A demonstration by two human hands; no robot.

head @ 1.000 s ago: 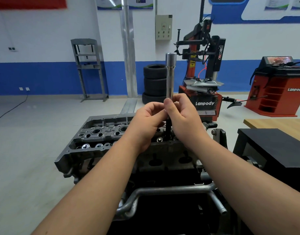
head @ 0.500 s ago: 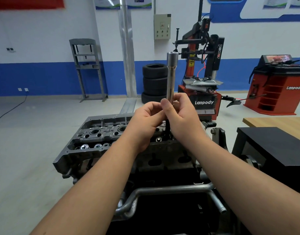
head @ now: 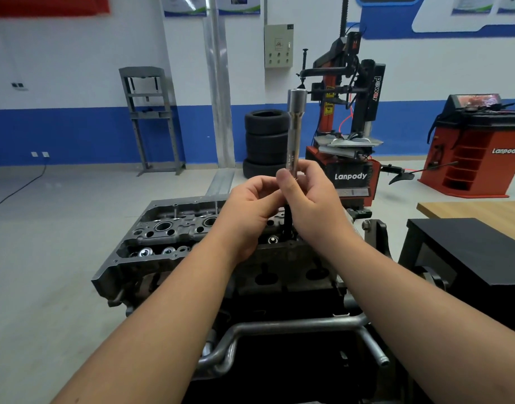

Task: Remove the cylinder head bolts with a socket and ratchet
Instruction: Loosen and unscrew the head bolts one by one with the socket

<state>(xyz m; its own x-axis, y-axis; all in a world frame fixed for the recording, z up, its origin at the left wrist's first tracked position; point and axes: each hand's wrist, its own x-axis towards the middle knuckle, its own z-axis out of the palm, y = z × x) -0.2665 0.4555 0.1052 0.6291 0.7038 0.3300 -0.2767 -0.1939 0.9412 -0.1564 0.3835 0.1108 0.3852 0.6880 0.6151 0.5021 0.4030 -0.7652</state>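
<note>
Long chrome socket (head: 292, 132) stood upright above the cylinder head (head: 174, 231) — slim shaft, wider collar at the top, faint illegible stamping low on the shaft. Right hand (head: 311, 205) pinched its lower end, thumb in front; left hand (head: 250, 211) curled its fingers against the same end. Behind, the tyre changer (head: 349, 123) read "Lanpody" and "power" — the red wheel balancer (head: 477, 150) also "Lanpody".

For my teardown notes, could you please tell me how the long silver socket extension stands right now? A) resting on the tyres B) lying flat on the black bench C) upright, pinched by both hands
C: the socket extension stands upright over the cylinder head, with the left hand and right hand pinching its lower end.
</note>
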